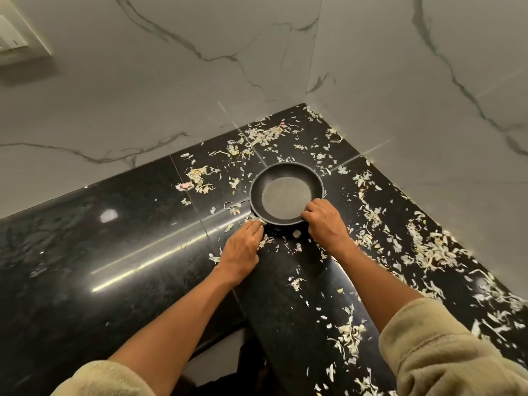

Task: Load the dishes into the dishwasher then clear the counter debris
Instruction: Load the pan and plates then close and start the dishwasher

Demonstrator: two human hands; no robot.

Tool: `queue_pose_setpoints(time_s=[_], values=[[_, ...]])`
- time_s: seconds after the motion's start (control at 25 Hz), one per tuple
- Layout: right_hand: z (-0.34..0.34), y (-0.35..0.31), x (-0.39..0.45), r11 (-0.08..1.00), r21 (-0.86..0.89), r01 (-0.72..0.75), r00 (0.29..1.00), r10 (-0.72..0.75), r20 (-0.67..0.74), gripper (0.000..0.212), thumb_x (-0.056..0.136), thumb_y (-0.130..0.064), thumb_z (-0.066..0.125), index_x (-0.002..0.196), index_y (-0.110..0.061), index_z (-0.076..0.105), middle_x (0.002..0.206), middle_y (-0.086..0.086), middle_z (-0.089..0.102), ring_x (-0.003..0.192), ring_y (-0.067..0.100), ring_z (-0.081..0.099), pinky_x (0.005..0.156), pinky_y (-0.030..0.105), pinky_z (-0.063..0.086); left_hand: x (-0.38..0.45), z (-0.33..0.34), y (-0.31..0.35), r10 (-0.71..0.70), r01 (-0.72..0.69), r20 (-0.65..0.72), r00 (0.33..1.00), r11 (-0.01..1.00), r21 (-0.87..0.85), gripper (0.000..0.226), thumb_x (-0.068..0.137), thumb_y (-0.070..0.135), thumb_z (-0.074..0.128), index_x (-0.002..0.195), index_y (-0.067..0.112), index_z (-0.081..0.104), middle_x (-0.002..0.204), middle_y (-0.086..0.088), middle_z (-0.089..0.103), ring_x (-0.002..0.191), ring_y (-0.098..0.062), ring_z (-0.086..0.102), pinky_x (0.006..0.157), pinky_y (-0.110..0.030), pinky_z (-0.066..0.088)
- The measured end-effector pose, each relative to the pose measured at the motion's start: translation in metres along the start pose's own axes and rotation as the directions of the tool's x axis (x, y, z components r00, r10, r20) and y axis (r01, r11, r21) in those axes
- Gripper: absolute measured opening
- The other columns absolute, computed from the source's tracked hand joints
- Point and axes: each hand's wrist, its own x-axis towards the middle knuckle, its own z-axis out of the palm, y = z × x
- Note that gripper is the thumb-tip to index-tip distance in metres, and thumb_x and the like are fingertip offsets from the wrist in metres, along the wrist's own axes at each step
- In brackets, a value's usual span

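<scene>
Corner of a black polished bench, seen from the head camera, against marble-veined walls.

Stage: debris clearing, apparently early. Pale peelings and shreds scattered over most of the bench, thickest along the right wall and in the far corner; left part nearly free of them. No dishwasher and no other dishes in view, so the loading step cannot be judged from here. Bulk of the sweeping judged still to do.

Pan: small, round, dark, matte, with a greyer flat bottom and a sloping wall; inside bare, no scraps visible in it. Placed on the bench near the corner, among the debris, near rim toward the person. No handle visible.

Right hand: fingers curled over the pan's near right rim, holding it steady or tilted; amount of tilt not clear.

Left hand: flat on the bench just beside the pan's near left edge, fingers straight and close together, tips touching a small clump of shreds at the rim. Posture consistent with pushing scraps toward the pan, used as a catch vessel; offered as a judgement only.

Beige sleeves pushed up both forearms. Switch plate on the left wall, top left.
</scene>
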Motion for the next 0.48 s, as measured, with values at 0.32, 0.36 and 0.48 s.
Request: queue_pose_setpoints(time_s=[0.32,0.36,0.48], values=[[-0.035,-0.028,0.006,0.996,0.060,0.064,0.942,-0.040,-0.333,0.031,0.068,0.019,0.065,0.081,-0.009,0.070,0.074,0.004,0.062,0.070,0.024,0.051,0.069,0.032,0.042,0.015,-0.023,-0.031,-0.060,0.050,-0.112,0.992,0.994,-0.096,0.067,0.054,-0.030,0.065,0.117,-0.006,0.067,0.118,-0.022,0.069,0.110,-0.035,0.067,0.102,-0.040,0.050],[-0.041,-0.034,0.002,0.996,0.071,0.050,0.933,-0.021,-0.359,0.032,0.068,0.019,0.065,0.081,-0.009,0.070,0.074,0.004,0.062,0.070,0.024,0.052,0.070,0.032,0.043,0.013,-0.027,-0.033,-0.041,0.030,-0.124,0.991,0.995,-0.093,0.067,0.056,-0.030,0.065,0.118,-0.006,0.067,0.120,-0.021,0.068,0.113,-0.034,0.066,0.105,-0.039,0.047],[-0.054,-0.054,-0.021,0.995,0.096,-0.001,0.919,0.039,-0.393,0.030,0.070,0.017,0.070,0.084,-0.010,0.072,0.076,0.003,0.065,0.072,0.022,0.054,0.069,0.032,0.045,-0.003,-0.038,-0.036,0.044,-0.054,-0.174,0.984,0.997,-0.056,0.070,0.057,-0.028,0.061,0.124,-0.005,0.064,0.128,-0.021,0.064,0.122,-0.034,0.061,0.112,-0.044,0.041]])
